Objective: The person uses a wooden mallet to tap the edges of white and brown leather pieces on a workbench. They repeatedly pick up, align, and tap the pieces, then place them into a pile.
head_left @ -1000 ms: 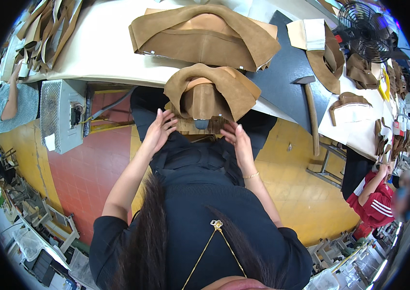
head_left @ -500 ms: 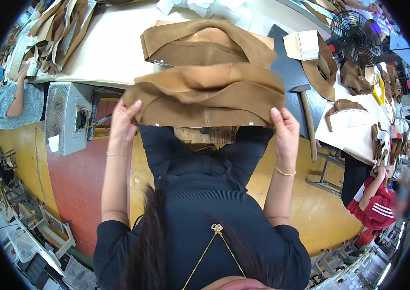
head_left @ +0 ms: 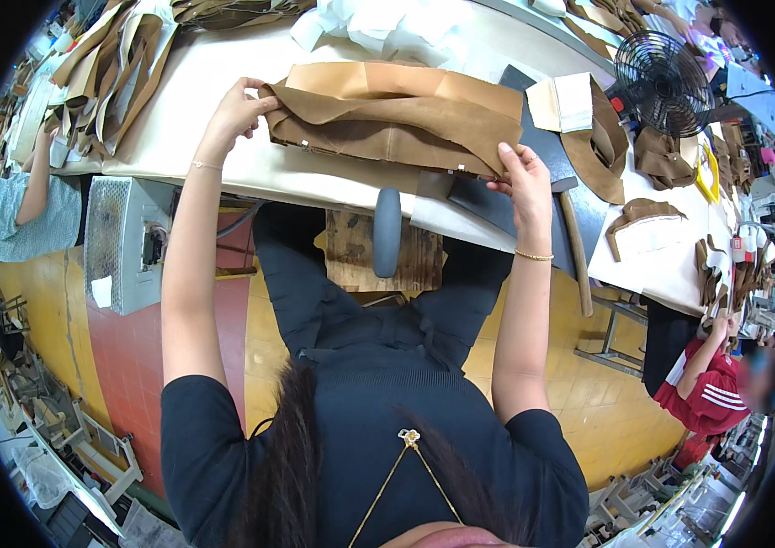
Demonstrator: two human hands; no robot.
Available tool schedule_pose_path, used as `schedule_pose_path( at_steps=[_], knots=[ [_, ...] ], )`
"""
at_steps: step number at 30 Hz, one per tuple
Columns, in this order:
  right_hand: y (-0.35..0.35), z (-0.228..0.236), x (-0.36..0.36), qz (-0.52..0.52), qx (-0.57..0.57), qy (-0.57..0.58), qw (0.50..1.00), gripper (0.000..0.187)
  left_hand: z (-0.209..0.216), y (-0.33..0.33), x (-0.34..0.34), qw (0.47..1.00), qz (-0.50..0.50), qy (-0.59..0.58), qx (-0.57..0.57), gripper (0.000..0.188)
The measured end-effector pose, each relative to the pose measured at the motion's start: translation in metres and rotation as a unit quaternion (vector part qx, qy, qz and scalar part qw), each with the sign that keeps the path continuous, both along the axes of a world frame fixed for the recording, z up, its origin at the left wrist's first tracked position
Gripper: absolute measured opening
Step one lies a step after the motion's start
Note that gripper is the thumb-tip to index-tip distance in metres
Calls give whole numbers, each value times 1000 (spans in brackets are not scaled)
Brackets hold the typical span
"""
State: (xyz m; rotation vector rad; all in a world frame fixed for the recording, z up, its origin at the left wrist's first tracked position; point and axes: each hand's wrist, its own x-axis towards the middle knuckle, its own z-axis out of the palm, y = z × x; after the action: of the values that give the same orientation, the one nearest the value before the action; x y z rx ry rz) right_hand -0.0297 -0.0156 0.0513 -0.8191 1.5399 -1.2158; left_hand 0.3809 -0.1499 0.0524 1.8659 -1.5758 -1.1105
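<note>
A long, curved brown suede piece (head_left: 387, 137) with a lighter tan lining spans the space between my hands, above the pale table. My left hand (head_left: 239, 119) pinches its left end between thumb and fingers. At the right end, my right hand (head_left: 523, 178) grips the lower corner, thumb on top. Small pale tabs show along the piece's lower edge. It covers the spot on the table where a similar piece lay, so that other piece is mostly hidden.
A grey rounded bar (head_left: 386, 233) stands before a wooden block (head_left: 342, 256) between my knees. To the right lie a dark slab (head_left: 570, 219) and a wooden-handled hammer (head_left: 579, 256). Beyond are a black fan (head_left: 662, 82) and brown pieces (head_left: 662, 157). Two people work nearby.
Both hands have moved forward, away from my body, carrying the suede piece over the table on top of the similar piece. The grey bar and wooden block have come into fuller view.
</note>
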Motion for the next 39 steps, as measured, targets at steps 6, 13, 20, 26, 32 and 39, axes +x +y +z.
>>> schedule_pose_path(
  at_steps=[6,13,20,26,32,39],
  knots=[
    [7,5,-1,-49,-16,200,979,53,2,33,58,988,54,14,-146,76],
    [48,-3,-17,-85,-18,173,981,45,-49,199,398,731,388,-505,-244,63],
    [75,-22,-18,-57,-2,159,986,40,-100,333,563,726,663,-183,17,74],
    [78,-5,-8,-32,3,213,977,36,-122,310,556,748,655,87,64,56],
    [83,-2,-3,-32,-2,217,976,32,-101,276,569,723,686,34,78,61],
    [93,3,-4,-48,5,245,968,30,-124,238,514,740,545,-359,162,63]
  ],
)
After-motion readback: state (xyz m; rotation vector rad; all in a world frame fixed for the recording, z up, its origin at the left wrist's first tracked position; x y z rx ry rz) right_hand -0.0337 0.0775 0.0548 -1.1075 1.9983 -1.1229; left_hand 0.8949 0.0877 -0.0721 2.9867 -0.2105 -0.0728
